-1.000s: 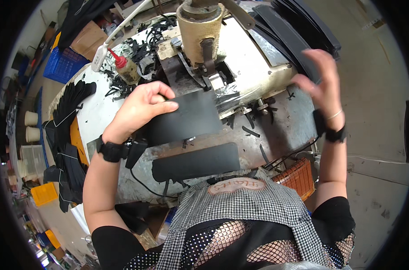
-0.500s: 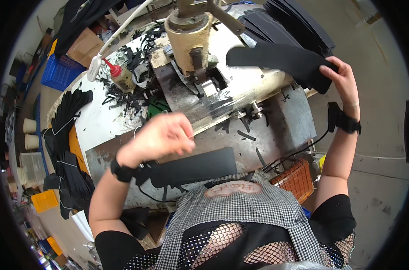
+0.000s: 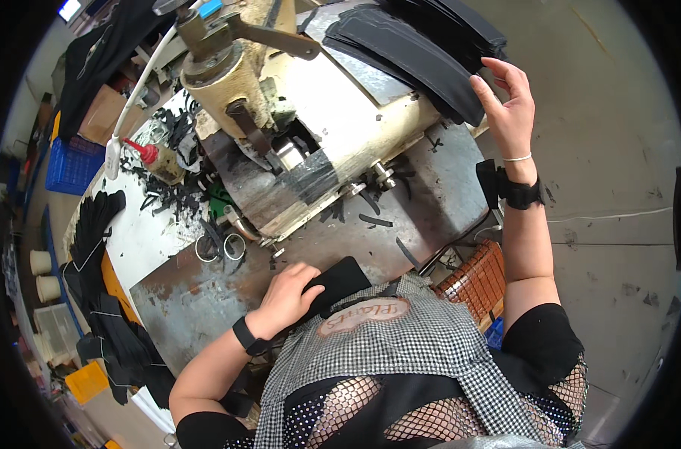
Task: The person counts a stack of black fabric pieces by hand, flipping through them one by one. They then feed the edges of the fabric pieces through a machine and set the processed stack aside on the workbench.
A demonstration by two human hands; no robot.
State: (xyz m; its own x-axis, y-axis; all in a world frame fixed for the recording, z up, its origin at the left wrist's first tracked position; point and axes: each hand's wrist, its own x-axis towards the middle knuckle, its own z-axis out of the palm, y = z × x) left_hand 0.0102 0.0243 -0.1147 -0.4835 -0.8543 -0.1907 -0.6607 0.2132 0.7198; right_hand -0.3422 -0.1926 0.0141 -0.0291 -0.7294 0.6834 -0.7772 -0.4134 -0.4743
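My left hand is at the near edge of the metal table top, closed over a flat black piece with the thumb across it. The piece's near part disappears behind my apron. At the far right, my right hand is open, thumb and fingers apart, beside a stack of long black pieces. Its fingertips are at the stack's right edge; whether they touch cannot be seen. Between my hands stands a cream machine with a round upright column and a metal lever.
Black scraps, a red-capped bottle and scissors lie left of the machine. Bundled black pieces hang along the left edge. A blue crate is at the far left, a brown woven basket at lower right.
My right hand has let go of a black piece, now on the stack. My left hand has come down onto the near piece. The view has shifted, so the machine appears further left.
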